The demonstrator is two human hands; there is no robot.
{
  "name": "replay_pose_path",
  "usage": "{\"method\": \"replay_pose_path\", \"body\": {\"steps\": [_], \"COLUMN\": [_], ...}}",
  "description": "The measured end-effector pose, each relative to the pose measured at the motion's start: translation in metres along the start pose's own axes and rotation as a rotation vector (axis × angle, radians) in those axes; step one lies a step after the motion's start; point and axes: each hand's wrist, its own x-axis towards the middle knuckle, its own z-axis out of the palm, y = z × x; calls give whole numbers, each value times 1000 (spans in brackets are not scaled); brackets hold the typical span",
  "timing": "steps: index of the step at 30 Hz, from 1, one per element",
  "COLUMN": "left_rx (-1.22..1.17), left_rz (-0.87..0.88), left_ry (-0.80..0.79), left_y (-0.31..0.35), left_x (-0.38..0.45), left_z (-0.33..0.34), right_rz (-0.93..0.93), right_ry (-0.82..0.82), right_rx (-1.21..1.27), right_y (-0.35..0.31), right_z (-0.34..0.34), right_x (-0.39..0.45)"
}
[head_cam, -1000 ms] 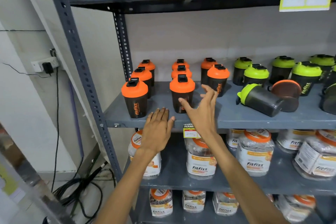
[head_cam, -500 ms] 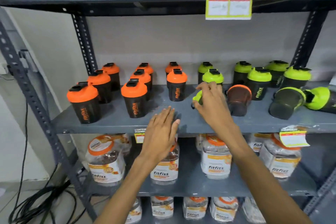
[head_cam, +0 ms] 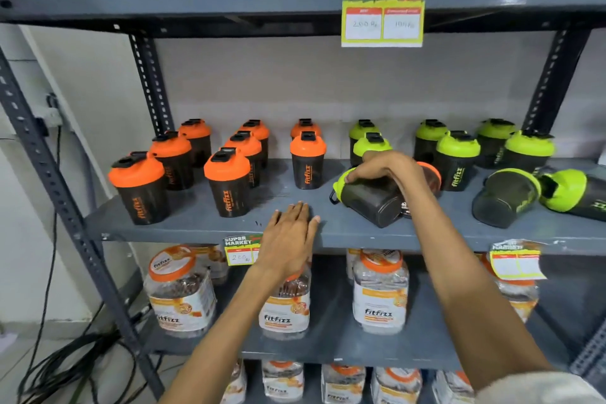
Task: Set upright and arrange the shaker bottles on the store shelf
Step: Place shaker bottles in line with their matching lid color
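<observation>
On the grey middle shelf (head_cam: pixel 203 221), several orange-lidded black shaker bottles (head_cam: pixel 226 182) stand upright at the left. Several green-lidded ones (head_cam: pixel 457 159) stand upright at the back right. A green-lidded shaker (head_cam: pixel 370 203) lies on its side in the middle, lid pointing left. My right hand (head_cam: pixel 390 167) grips it from above, near the lid. Behind my wrist an orange-lidded shaker (head_cam: pixel 433 174) lies tipped, mostly hidden. Two more green-lidded shakers (head_cam: pixel 505 197) (head_cam: pixel 570 192) lie on their sides at the right. My left hand (head_cam: pixel 290 236) rests flat on the shelf's front edge.
The shelf below holds several clear Fitfizz jars (head_cam: pixel 380 295) with orange lids. Price tags (head_cam: pixel 382 11) hang from the shelf edges. Wrapped goods fill the top shelf. Slotted steel uprights (head_cam: pixel 52 180) frame the rack, and black cables (head_cam: pixel 65 357) lie on the floor at the lower left.
The view has shifted right and closer. My right hand went from reaching past the orange shakers to closing on the tipped green-lidded shaker. My left hand stays on the shelf edge.
</observation>
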Motion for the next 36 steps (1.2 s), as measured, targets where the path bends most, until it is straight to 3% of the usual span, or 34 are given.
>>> {"method": "replay_pose_path", "body": {"steps": [7,14,21,30,36], "left_rx": [84,74,62,25,13], "left_rz": [30,53,38,11,-4], "left_ry": [13,14,21,12,23], "left_y": [-2,-5,-3,-3,-2], "left_x": [-3,-3,-4,-4,-4], "left_z": [3,4,5,5,7], "right_rz": [-31,-144,-91,5,-28], "right_ry": [18,373,706,812,806], "right_rx": [168,535,534,304,283], "right_y": [1,17,19,13,18], "right_z": [9,23,49,61,55], "right_x": [-12,-36,-34,-22,-33]}}
